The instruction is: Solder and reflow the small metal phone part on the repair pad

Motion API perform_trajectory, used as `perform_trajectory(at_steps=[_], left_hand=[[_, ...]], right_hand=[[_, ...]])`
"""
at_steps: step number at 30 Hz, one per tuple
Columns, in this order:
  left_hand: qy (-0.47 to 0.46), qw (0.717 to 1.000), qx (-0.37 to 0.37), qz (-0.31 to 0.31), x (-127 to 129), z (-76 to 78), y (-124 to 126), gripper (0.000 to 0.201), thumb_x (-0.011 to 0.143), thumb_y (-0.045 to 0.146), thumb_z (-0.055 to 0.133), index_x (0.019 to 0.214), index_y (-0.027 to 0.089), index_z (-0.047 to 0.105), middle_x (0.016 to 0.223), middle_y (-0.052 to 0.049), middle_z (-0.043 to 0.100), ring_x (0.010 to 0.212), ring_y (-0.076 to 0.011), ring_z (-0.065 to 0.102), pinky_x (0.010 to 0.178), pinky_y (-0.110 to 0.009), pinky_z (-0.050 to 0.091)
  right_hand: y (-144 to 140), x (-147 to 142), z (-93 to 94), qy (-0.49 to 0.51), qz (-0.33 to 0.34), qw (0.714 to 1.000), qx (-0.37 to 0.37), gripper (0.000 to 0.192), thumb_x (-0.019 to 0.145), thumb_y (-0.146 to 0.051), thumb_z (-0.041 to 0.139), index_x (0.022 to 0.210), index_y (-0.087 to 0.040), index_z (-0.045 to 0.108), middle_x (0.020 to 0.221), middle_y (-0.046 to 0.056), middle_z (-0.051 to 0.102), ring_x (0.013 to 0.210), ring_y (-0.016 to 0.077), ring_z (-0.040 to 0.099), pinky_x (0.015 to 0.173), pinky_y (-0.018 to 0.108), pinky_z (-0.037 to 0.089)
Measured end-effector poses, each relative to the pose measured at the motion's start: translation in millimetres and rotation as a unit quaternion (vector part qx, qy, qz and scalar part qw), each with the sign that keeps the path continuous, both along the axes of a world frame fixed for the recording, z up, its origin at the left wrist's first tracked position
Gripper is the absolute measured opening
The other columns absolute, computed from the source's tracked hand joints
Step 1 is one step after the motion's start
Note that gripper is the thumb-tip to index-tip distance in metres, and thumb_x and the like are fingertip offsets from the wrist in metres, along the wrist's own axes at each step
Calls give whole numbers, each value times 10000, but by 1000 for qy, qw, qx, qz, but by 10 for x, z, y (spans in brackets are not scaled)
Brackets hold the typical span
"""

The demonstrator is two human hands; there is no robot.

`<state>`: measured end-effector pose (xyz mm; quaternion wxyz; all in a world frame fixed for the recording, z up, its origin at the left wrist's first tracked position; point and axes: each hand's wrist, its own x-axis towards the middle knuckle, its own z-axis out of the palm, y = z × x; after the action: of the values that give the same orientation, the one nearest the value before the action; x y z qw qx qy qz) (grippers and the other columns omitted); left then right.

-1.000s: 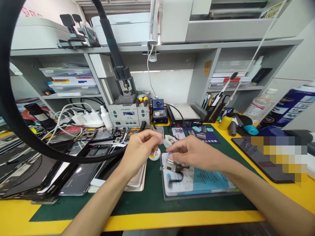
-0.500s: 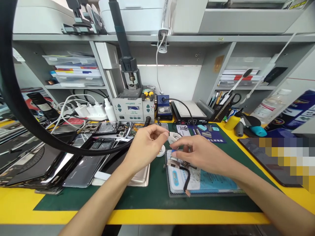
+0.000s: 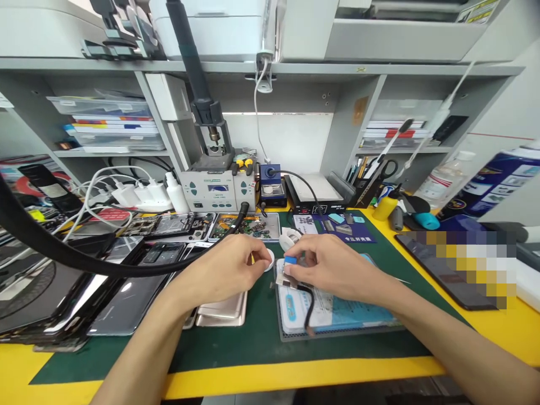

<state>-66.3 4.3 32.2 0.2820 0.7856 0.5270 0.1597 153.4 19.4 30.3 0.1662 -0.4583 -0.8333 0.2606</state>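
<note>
My right hand [image 3: 333,261] pinches a small blue tab [image 3: 289,260] between thumb and finger. Directly below it lies a small silvery phone part [image 3: 287,279], with a black flex cable [image 3: 311,306] trailing toward me. This part rests on a blue-and-white flat pad [image 3: 337,315]. My left hand [image 3: 232,264] has its thumb and fingertips drawn together beside a small white round lid [image 3: 270,260], which it partly covers. Whatever is between those fingertips is hidden. Just behind my right fingertips sits a white ring-shaped roll [image 3: 288,239].
Stacked phones [image 3: 122,287] and opened phone boards [image 3: 244,226] fill the left and back. A black hose [image 3: 126,269] arcs across the left side. Behind stand a hot-air station [image 3: 217,191] and a soldering iron stand [image 3: 271,188]. A dark tablet [image 3: 447,275] lies at right.
My left hand has moved down and left to the white round lid. My right hand stays over the silvery part, and the blue tab in its pinch shows more plainly. The whole view has shifted.
</note>
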Motion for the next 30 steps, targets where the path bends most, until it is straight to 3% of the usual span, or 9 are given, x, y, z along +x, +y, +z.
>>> perform_trajectory(at_steps=[3, 6, 9, 12, 17, 23, 26, 30], left_hand=[[14, 1000, -7, -15, -5, 10, -10, 223, 918, 340, 535, 866, 238, 726, 812, 38, 704, 707, -146, 589, 647, -263, 406], [48, 998, -20, -27, -29, 10, -45, 222, 865, 385, 621, 1028, 258, 702, 868, 22, 678, 757, -176, 608, 668, -272, 424], [69, 996, -27, -46, -42, 9, -107, 593, 752, 434, 751, 1304, 296, 587, 1027, -3, 659, 819, -208, 632, 715, -288, 465], [64, 994, -37, -77, -9, -4, -168, 919, 644, 517, 836, 1456, 320, 454, 1202, -34, 626, 960, -252, 653, 799, -313, 513], [68, 992, -20, -101, 119, -84, -210, 1153, 590, 602, 844, 1564, 275, 321, 1410, -84, 558, 1253, -325, 581, 1007, -376, 501], [94, 992, -4, -89, 220, -116, -223, 1127, 644, 567, 795, 1589, 214, 292, 1504, -135, 505, 1396, -365, 474, 1117, -431, 438], [101, 992, -19, -76, 232, -96, -232, 1110, 640, 546, 799, 1585, 247, 297, 1465, -108, 542, 1354, -344, 515, 1108, -417, 448], [96, 993, -33, -65, 217, -128, -225, 1125, 624, 573, 812, 1581, 287, 295, 1461, -77, 543, 1308, -325, 548, 1084, -389, 462]], right_hand=[[34, 70, 62, 40, -27, 998, -31, 250, 874, -403, 663, 920, -211, 816, 564, -35, 593, 517, 120, 460, 490, 261, 315], [87, 203, 146, 58, -48, 997, -28, 239, 849, -415, 699, 887, -215, 825, 591, -27, 637, 554, 131, 504, 493, 260, 333], [123, 340, 202, 71, -29, 995, -66, 202, 850, -380, 707, 851, -213, 821, 758, -4, 761, 692, 165, 632, 586, 254, 429], [127, 434, 219, 63, -26, 995, -77, 176, 855, -344, 699, 838, -214, 816, 795, -6, 788, 740, 179, 662, 636, 258, 462], [112, 537, 270, 38, -26, 996, -75, 206, 874, -351, 664, 844, -207, 808, 778, 1, 791, 728, 189, 670, 637, 274, 471], [161, 680, 330, -14, -77, 995, -57, 195, 830, -357, 685, 862, -195, 790, 801, 10, 792, 733, 195, 686, 611, 272, 464], [161, 686, 239, -26, -142, 989, -28, 212, 811, -385, 686, 836, -184, 749, 762, 22, 768, 704, 201, 675, 566, 279, 433], [101, 627, 54, -25, -173, 985, -6, 262, 784, -450, 699, 794, -189, 682, 710, 19, 725, 638, 192, 630, 504, 285, 366]])
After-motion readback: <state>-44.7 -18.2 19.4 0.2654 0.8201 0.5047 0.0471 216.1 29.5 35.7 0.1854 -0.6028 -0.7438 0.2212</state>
